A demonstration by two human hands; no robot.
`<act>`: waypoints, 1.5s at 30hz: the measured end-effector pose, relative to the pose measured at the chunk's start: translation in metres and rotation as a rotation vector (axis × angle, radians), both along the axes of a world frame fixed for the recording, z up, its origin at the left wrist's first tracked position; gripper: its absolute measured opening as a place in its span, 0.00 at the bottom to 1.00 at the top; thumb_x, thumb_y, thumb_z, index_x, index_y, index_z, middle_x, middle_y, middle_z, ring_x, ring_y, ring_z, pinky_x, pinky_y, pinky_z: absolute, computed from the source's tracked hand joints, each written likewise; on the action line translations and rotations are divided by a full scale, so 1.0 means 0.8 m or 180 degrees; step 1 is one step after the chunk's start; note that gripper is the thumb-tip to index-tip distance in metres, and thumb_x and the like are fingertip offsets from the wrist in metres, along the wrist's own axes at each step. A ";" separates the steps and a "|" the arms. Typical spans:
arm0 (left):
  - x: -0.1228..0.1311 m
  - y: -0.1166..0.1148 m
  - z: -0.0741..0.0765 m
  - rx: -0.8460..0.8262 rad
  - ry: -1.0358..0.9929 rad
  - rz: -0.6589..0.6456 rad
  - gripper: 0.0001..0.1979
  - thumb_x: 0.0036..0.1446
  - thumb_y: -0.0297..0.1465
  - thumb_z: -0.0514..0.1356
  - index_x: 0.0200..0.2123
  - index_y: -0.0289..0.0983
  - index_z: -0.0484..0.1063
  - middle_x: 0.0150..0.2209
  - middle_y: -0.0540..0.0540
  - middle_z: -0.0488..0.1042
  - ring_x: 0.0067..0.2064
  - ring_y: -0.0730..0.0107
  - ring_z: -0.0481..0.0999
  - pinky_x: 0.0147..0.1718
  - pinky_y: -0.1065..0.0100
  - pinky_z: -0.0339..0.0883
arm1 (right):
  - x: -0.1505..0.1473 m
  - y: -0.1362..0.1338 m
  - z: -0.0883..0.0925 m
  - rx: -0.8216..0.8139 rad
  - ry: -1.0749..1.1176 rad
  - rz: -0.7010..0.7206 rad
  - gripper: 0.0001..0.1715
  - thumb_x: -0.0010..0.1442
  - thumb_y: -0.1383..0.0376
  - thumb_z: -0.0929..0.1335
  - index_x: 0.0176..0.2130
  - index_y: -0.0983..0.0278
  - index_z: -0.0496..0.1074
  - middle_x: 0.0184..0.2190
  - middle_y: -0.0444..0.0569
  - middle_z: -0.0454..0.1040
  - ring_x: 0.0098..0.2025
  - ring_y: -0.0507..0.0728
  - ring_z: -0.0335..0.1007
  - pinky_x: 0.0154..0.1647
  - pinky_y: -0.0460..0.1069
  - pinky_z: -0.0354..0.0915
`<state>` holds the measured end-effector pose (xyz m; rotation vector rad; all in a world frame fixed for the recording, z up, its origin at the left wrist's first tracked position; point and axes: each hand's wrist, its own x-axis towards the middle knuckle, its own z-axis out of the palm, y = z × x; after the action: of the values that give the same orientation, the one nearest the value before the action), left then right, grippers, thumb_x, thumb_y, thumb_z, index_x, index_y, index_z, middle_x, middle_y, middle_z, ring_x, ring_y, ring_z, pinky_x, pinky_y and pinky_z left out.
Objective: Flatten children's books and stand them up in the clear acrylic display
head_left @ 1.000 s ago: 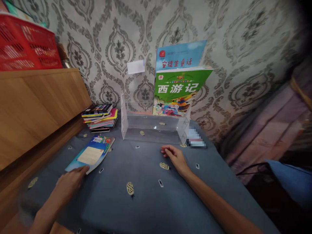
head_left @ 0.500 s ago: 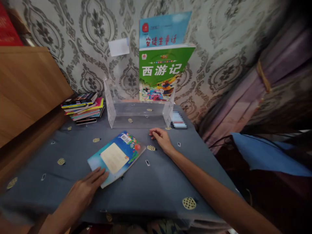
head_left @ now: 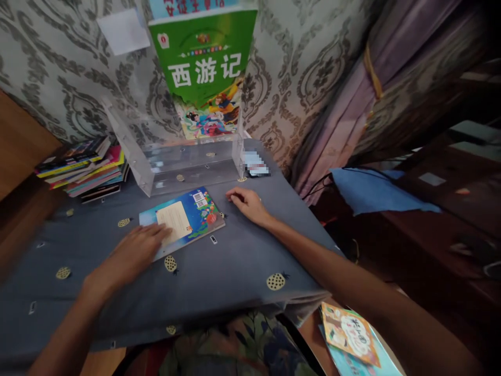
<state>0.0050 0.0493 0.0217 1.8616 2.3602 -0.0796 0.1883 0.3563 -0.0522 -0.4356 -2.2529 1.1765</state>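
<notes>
A thin blue picture book [head_left: 191, 214] lies back cover up on the grey-blue tablecloth [head_left: 219, 277]. My left hand [head_left: 135, 250] rests flat on its near left corner, fingers stretched out. My right hand [head_left: 246, 203] lies on the cloth just right of the book, fingers loosely curled, holding nothing. Behind the book stands a clear acrylic book rack [head_left: 176, 162] against the wall. A green book [head_left: 205, 57] stands upright in it, with a blue book [head_left: 188, 6] behind it.
A stack of colourful books [head_left: 84, 167] lies at the left by a wooden panel [head_left: 19, 141]. Purple curtains [head_left: 352, 99] hang at the right. More books [head_left: 352, 337] lie on the floor past the table's near right corner. A blue cloth [head_left: 376, 190] lies at the right.
My left hand has slid the blue book rightward and toward the rack, and now lies on its cover. The view has swung right and down. My right hand stays on the cloth.
</notes>
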 end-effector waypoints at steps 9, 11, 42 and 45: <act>0.035 0.115 -0.032 0.0496 -0.0160 -0.0235 0.34 0.62 0.48 0.59 0.66 0.40 0.59 0.68 0.37 0.61 0.70 0.48 0.57 0.65 0.46 0.54 | 0.005 -0.020 0.015 0.0594 -0.0083 0.0544 0.14 0.64 0.72 0.63 0.44 0.66 0.76 0.37 0.48 0.77 0.34 0.53 0.68 0.39 0.47 0.62; 0.030 0.118 -0.033 0.0453 -0.0205 -0.0214 0.34 0.61 0.49 0.59 0.65 0.39 0.61 0.68 0.37 0.62 0.69 0.47 0.58 0.64 0.46 0.55 | 0.006 -0.020 0.016 0.0651 -0.0094 0.0587 0.14 0.64 0.72 0.62 0.43 0.66 0.76 0.36 0.48 0.76 0.34 0.52 0.68 0.38 0.47 0.62; 0.034 0.106 -0.053 0.1345 -0.0463 -0.0316 0.22 0.71 0.39 0.45 0.52 0.40 0.75 0.62 0.44 0.71 0.67 0.53 0.63 0.64 0.43 0.57 | 0.037 -0.026 0.018 0.2840 -0.0136 0.1445 0.20 0.68 0.75 0.58 0.49 0.66 0.76 0.41 0.53 0.75 0.41 0.58 0.64 0.42 0.53 0.66; 0.035 0.106 -0.052 0.1370 -0.0460 -0.0352 0.22 0.71 0.39 0.45 0.53 0.40 0.75 0.62 0.44 0.71 0.67 0.53 0.63 0.64 0.42 0.58 | 0.046 -0.025 0.015 0.2864 -0.0039 0.1544 0.21 0.68 0.75 0.57 0.51 0.68 0.75 0.43 0.55 0.76 0.43 0.60 0.64 0.43 0.55 0.66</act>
<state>0.0329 0.1338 -0.0200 2.0891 2.3070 0.5756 0.2248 0.3364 -0.0403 0.4747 -2.6756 0.2356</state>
